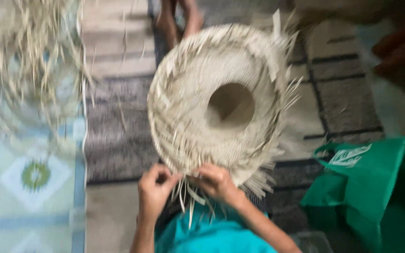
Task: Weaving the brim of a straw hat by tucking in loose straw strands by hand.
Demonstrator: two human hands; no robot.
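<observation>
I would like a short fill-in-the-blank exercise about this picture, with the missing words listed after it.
1. Both hands, the left hand and the right hand, work at the near rim of a woven straw ____.
2. The hole in the middle of the hat is ____ in shape.
3. The bag on the person's right is ____ in colour.
4. Loose ____ ends stick out around the brim.

Missing words: hat; round; green; straw
</observation>
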